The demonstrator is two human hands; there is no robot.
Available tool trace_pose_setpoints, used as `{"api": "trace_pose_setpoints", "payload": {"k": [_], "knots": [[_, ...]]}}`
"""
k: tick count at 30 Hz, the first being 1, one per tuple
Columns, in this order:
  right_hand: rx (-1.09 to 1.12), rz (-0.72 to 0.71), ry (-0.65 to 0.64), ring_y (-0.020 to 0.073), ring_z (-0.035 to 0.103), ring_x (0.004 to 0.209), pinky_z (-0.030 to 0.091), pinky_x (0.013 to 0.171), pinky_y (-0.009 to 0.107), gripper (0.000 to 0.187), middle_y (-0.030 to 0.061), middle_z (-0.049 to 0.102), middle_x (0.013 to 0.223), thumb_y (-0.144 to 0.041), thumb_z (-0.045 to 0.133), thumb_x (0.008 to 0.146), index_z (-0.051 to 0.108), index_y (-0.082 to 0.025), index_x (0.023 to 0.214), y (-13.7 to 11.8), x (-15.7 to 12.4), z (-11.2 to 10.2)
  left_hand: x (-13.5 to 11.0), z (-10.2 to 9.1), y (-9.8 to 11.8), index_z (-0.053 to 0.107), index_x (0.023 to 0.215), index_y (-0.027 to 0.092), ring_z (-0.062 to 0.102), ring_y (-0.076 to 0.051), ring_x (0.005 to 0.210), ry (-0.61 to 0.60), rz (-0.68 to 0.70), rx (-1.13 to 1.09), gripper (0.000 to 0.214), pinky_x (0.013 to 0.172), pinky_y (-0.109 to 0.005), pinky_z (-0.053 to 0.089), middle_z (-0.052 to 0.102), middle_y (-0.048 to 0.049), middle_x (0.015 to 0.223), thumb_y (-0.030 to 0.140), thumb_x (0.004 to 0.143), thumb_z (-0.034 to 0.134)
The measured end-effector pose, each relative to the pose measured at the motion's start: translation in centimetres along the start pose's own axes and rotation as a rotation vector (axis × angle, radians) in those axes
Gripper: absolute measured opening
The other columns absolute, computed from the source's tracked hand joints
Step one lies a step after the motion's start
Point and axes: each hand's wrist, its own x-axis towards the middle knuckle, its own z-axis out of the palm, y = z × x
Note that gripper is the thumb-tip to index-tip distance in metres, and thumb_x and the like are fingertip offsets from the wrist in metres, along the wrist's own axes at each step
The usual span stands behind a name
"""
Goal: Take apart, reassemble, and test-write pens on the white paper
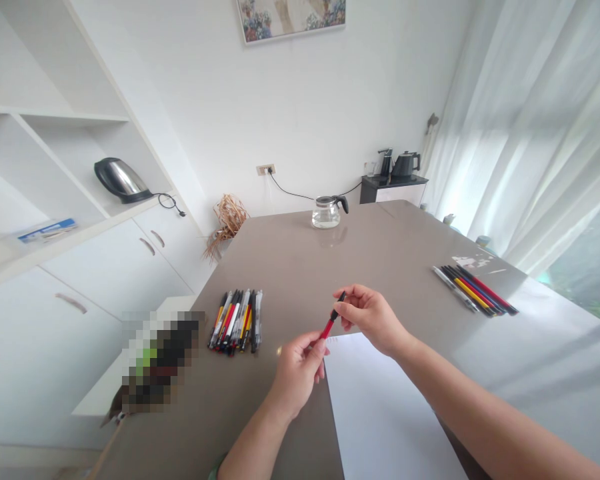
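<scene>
A red pen [327,328] with a black end is held between both of my hands, tilted up to the right. My left hand [300,367] pinches its red barrel, and my right hand [367,313] grips the black upper end with thumb and fingers. Beneath them lies a white sheet of paper [385,407] with a few small marks near its top left corner. To the left sits a pile of mixed pens [236,321] in black, white, red, yellow and clear. Off to the right a smaller row of pens [475,290] lies side by side.
A glass pot with a black handle [326,213] holds clear liquid at the far side of the brown table [280,260]. Scraps [473,261] lie near the right-hand pens. A steel kettle [123,180] rests on the left shelf; a dark kettle [405,165] stands on a cabinet behind.
</scene>
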Motion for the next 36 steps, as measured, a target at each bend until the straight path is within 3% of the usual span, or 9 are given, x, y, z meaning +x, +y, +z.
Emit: {"api": "trace_pose_setpoints", "payload": {"k": [3, 8, 12, 15, 22, 29, 36], "knots": [[0.063, 0.018, -0.012, 0.0075, 0.049, 0.047, 0.042, 0.05, 0.022, 0.029, -0.0025, 0.054, 0.058, -0.034, 0.061, 0.065, 0.057, -0.016, 0.087, -0.1, -0.1, 0.2, 0.0, -0.1, 0.1, 0.054, 0.101, 0.013, 0.039, -0.005, 0.042, 0.003, -0.007, -0.014, 0.036, 0.037, -0.017, 0.029, 0.053, -0.0022, 0.068, 0.039, 0.078, 0.046], [0.132, 0.077, -0.035, 0.011, 0.055, 0.058, 0.046, 0.058, 0.025, 0.034, 0.0066, 0.062, 0.073, -0.043, 0.05, 0.072, 0.059, -0.014, 0.087, -0.2, -0.3, 0.4, 0.1, -0.2, 0.3, 0.056, 0.098, 0.014, 0.037, -0.005, 0.041, 0.036, -0.006, -0.012, 0.035, 0.037, -0.017, 0.028, 0.052, -0.0006, 0.065, 0.04, 0.076, 0.049], [0.124, 0.082, -0.033, 0.0126, 0.057, 0.061, 0.047, 0.059, 0.027, 0.038, 0.009, 0.063, 0.075, -0.046, 0.047, 0.073, 0.059, -0.013, 0.088, -0.2, -0.2, 0.4, 0.0, -0.1, 0.3, 0.056, 0.099, 0.013, 0.04, -0.005, 0.042, 0.04, -0.006, -0.002, 0.037, 0.039, -0.018, 0.03, 0.052, -0.0007, 0.065, 0.041, 0.075, 0.048], [0.108, 0.077, -0.019, 0.0118, 0.057, 0.059, 0.047, 0.058, 0.026, 0.038, 0.0086, 0.064, 0.075, -0.046, 0.049, 0.072, 0.059, -0.013, 0.086, -0.1, -0.2, 0.4, 0.0, -0.1, 0.3, 0.057, 0.099, 0.013, 0.042, -0.006, 0.043, 0.026, -0.002, -0.005, 0.037, 0.041, -0.019, 0.034, 0.051, -0.0008, 0.065, 0.04, 0.076, 0.048], [0.039, 0.045, 0.049, 0.0102, 0.053, 0.054, 0.045, 0.054, 0.024, 0.033, 0.0054, 0.062, 0.066, -0.045, 0.053, 0.069, 0.061, -0.013, 0.074, 0.4, 0.0, 0.1, 0.1, -0.1, 0.0, 0.055, 0.106, 0.014, 0.037, -0.005, 0.042, 0.028, 0.005, 0.01, 0.039, 0.039, -0.018, 0.027, 0.051, 0.0004, 0.062, 0.039, 0.076, 0.048], [0.001, 0.04, 0.153, 0.0089, 0.047, 0.043, 0.041, 0.046, 0.023, 0.032, -0.0014, 0.051, 0.047, -0.046, 0.059, 0.063, 0.049, -0.016, 0.055, 1.2, 0.2, 0.1, 0.0, -0.1, 0.2, 0.056, 0.106, 0.015, 0.039, -0.006, 0.042, 0.04, 0.009, 0.049, 0.04, 0.04, -0.019, 0.029, 0.052, -0.0005, 0.062, 0.039, 0.075, 0.049], [0.117, 0.065, 0.082, 0.0078, 0.048, 0.045, 0.042, 0.047, 0.022, 0.033, -0.0011, 0.054, 0.054, -0.043, 0.057, 0.067, 0.06, -0.015, 0.083, 0.8, 0.1, 0.4, 0.2, -0.3, 0.1, 0.055, 0.106, 0.015, 0.033, -0.004, 0.042, 0.027, -0.022, 0.026, 0.039, 0.038, -0.018, 0.023, 0.048, 0.0012, 0.061, 0.038, 0.076, 0.049]]}}
